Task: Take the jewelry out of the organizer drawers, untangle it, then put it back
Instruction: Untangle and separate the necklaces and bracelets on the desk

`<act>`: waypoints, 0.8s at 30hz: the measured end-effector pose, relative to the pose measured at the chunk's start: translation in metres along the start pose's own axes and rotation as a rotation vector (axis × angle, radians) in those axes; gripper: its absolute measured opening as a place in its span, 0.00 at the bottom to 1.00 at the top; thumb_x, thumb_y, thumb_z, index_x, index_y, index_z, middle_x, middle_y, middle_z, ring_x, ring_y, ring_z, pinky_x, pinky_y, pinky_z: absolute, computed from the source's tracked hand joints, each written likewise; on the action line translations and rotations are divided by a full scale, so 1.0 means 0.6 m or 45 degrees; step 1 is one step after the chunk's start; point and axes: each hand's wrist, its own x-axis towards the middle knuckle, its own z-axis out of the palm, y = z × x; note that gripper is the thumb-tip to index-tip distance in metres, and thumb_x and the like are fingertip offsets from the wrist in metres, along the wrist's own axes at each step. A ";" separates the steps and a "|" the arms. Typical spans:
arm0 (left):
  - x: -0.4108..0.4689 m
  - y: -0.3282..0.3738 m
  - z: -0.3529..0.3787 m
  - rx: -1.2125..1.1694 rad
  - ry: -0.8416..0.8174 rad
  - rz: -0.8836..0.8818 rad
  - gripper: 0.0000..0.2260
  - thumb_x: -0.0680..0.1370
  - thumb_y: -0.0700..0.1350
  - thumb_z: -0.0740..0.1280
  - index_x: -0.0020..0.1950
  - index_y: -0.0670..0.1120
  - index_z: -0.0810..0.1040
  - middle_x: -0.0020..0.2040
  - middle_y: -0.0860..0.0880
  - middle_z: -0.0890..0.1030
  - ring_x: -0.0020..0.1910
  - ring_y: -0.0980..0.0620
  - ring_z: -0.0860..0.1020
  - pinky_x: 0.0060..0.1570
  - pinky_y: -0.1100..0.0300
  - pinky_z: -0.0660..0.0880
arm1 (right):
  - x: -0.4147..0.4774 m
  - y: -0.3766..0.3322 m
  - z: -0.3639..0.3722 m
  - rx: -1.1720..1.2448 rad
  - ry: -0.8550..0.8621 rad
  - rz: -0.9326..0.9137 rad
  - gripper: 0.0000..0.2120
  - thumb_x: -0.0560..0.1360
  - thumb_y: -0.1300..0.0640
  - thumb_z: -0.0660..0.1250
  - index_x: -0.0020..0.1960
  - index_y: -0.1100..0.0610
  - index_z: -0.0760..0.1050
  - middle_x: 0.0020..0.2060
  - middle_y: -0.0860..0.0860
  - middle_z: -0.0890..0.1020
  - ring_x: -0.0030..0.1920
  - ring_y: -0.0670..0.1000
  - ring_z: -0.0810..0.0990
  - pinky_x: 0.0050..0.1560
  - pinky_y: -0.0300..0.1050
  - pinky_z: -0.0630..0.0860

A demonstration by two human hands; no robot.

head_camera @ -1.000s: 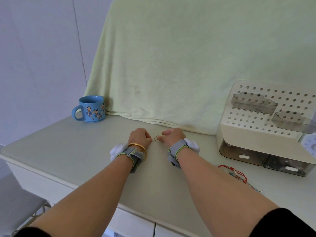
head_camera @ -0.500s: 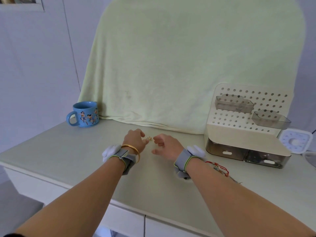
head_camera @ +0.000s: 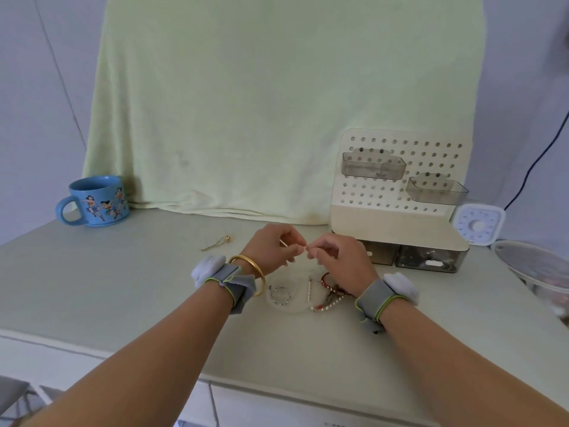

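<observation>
Mid-task: left hand (head_camera: 272,249) and right hand (head_camera: 338,257) pinch a fine strand (head_camera: 305,247) between them; tangled jewelry (head_camera: 323,292) at their 6 o'clock awaits; one gold piece (head_camera: 217,242) lies at 9 o'clock; drawers (head_camera: 425,260) unfilled.

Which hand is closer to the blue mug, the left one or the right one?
The left. The left hand is over the middle of the table, to the right of the blue mug with bare tabletop between them. The right hand is farther right, beside the organizer.
</observation>
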 end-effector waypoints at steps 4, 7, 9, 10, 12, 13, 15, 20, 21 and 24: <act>0.005 -0.003 0.022 0.047 -0.169 -0.066 0.06 0.75 0.44 0.70 0.50 0.45 0.81 0.40 0.52 0.81 0.38 0.55 0.78 0.42 0.64 0.76 | -0.005 0.026 -0.025 0.136 -0.123 0.003 0.06 0.77 0.59 0.66 0.48 0.55 0.83 0.38 0.48 0.86 0.37 0.47 0.84 0.43 0.38 0.80; 0.006 -0.007 0.033 0.107 -0.235 -0.095 0.08 0.75 0.47 0.71 0.51 0.46 0.82 0.39 0.55 0.79 0.38 0.57 0.75 0.40 0.66 0.71 | -0.005 0.036 -0.030 0.216 -0.174 0.012 0.07 0.77 0.60 0.66 0.50 0.56 0.83 0.40 0.50 0.86 0.38 0.47 0.84 0.45 0.40 0.81; 0.013 -0.006 0.037 0.140 -0.262 -0.130 0.10 0.75 0.49 0.70 0.52 0.46 0.82 0.39 0.54 0.79 0.38 0.57 0.74 0.40 0.66 0.70 | -0.005 0.039 -0.033 0.280 -0.212 0.020 0.08 0.78 0.61 0.65 0.50 0.58 0.83 0.41 0.52 0.86 0.38 0.45 0.83 0.42 0.35 0.79; 0.017 -0.004 0.038 0.166 -0.271 -0.143 0.10 0.75 0.49 0.70 0.52 0.46 0.82 0.41 0.53 0.79 0.38 0.57 0.74 0.41 0.65 0.71 | -0.006 0.039 -0.035 0.311 -0.229 0.023 0.08 0.78 0.61 0.64 0.50 0.59 0.83 0.41 0.53 0.86 0.38 0.45 0.83 0.40 0.33 0.77; 0.023 0.001 0.042 0.207 -0.270 -0.157 0.09 0.75 0.49 0.70 0.52 0.46 0.82 0.42 0.51 0.79 0.38 0.57 0.73 0.40 0.64 0.70 | -0.007 0.042 -0.040 0.370 -0.259 0.031 0.08 0.79 0.63 0.64 0.51 0.61 0.82 0.42 0.56 0.86 0.39 0.44 0.82 0.39 0.30 0.76; 0.026 0.003 0.041 0.218 -0.264 -0.160 0.09 0.75 0.49 0.70 0.51 0.46 0.82 0.42 0.50 0.79 0.37 0.57 0.73 0.39 0.65 0.69 | -0.006 0.040 -0.043 0.406 -0.281 0.041 0.08 0.79 0.63 0.64 0.52 0.62 0.82 0.43 0.57 0.86 0.40 0.45 0.83 0.39 0.30 0.76; 0.031 0.006 0.042 0.242 -0.279 -0.162 0.08 0.75 0.49 0.69 0.50 0.47 0.82 0.42 0.50 0.79 0.35 0.58 0.73 0.39 0.65 0.69 | -0.005 0.044 -0.049 0.466 -0.335 0.068 0.09 0.79 0.64 0.64 0.54 0.63 0.81 0.45 0.59 0.85 0.42 0.47 0.83 0.43 0.32 0.78; 0.036 0.003 0.039 0.338 -0.373 -0.160 0.09 0.73 0.54 0.71 0.48 0.52 0.80 0.44 0.51 0.78 0.39 0.55 0.73 0.43 0.62 0.69 | 0.000 0.055 -0.059 0.386 -0.440 0.013 0.08 0.76 0.63 0.68 0.54 0.61 0.81 0.45 0.56 0.86 0.46 0.48 0.84 0.53 0.36 0.79; 0.037 0.003 0.039 0.327 -0.386 -0.154 0.09 0.72 0.54 0.72 0.48 0.53 0.80 0.43 0.52 0.77 0.39 0.55 0.73 0.42 0.63 0.69 | 0.000 0.057 -0.059 0.376 -0.433 0.006 0.08 0.75 0.63 0.70 0.53 0.62 0.81 0.46 0.56 0.85 0.46 0.48 0.83 0.54 0.37 0.79; 0.035 0.001 0.038 0.287 -0.370 -0.148 0.08 0.71 0.52 0.74 0.48 0.52 0.81 0.40 0.54 0.77 0.37 0.58 0.72 0.38 0.66 0.67 | -0.003 0.055 -0.059 0.374 -0.423 -0.021 0.09 0.73 0.62 0.72 0.51 0.65 0.80 0.47 0.59 0.85 0.44 0.48 0.82 0.52 0.39 0.78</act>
